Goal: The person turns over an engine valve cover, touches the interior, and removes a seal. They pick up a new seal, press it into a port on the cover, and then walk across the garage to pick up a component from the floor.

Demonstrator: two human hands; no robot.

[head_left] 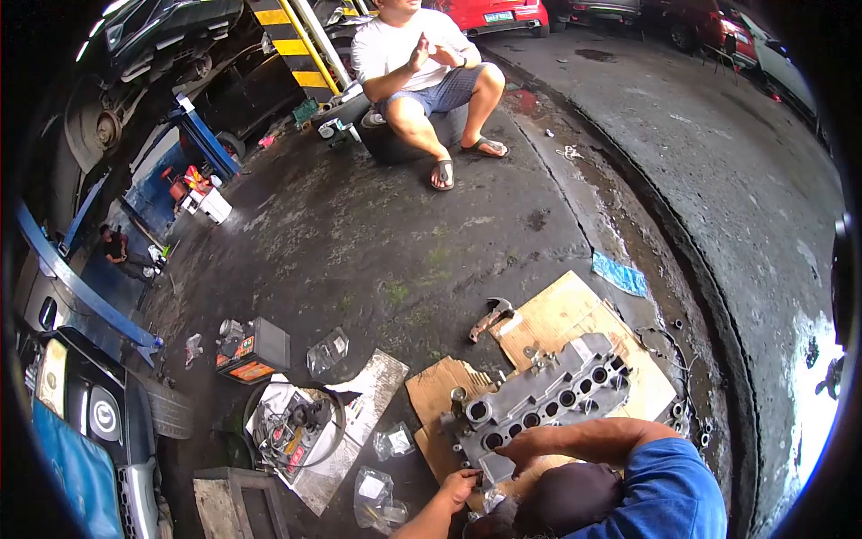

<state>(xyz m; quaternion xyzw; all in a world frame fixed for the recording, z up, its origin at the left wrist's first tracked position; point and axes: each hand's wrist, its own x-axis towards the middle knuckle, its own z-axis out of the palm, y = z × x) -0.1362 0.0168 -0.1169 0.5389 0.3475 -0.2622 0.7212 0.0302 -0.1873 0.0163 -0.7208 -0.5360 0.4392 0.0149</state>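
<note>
A grey engine cylinder head [530, 384] with a row of round openings lies at a slant on flattened cardboard [561, 314]. A bare forearm rises from the bottom edge; my left hand [461, 486] is at its end, fingers curled by the near left end of the cylinder head. What those fingers hold, if anything, is too small to make out. My right hand does not show. A co-worker in a blue shirt [673, 490] leans in from the lower right. That person's hand [518, 446] reaches to the casting's near end, and their head hides part of the cardboard.
A claw hammer [492, 319] lies by the cardboard. To the left are a battery [256, 350], a round tray [339, 420] of parts, plastic bags [370, 494] and a wooden box [215, 505]. Another person [409, 54] sits ahead on a tyre. A gutter [646, 216] runs along the right.
</note>
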